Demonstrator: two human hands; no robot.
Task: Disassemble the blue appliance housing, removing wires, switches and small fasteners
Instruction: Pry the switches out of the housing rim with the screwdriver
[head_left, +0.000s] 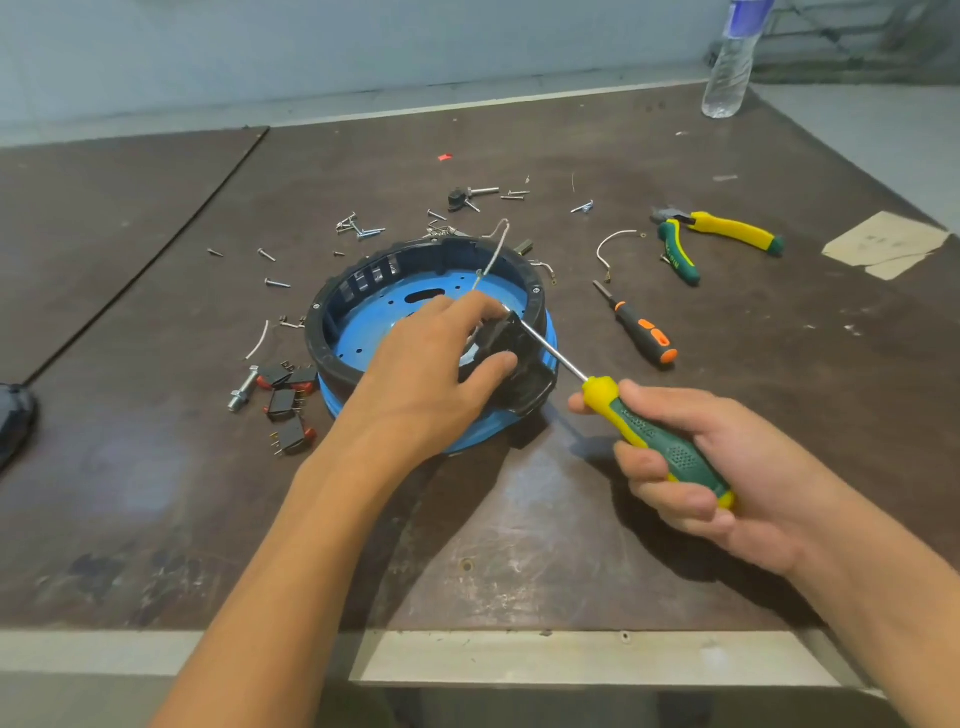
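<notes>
My left fingers (462, 309) curl round a black part (524, 379) on the near-right rim of the blue housing (318, 338). My right fingers (670, 501) grip one yellow-green screwdriver (644, 426), its tip on that part. The housing sits mid-worktop (519, 545), well apart from the near edge, and one white wire (496, 249) rises from inside it. Four switches (283, 402) lie just left of it. One orange screwdriver (644, 335) and one pair of pliers (727, 231) lie to the right, with loose screws (358, 228) on the far side.

Soft, even daylight, short dim shadows under the hands, wide-angle bending at edges.
</notes>
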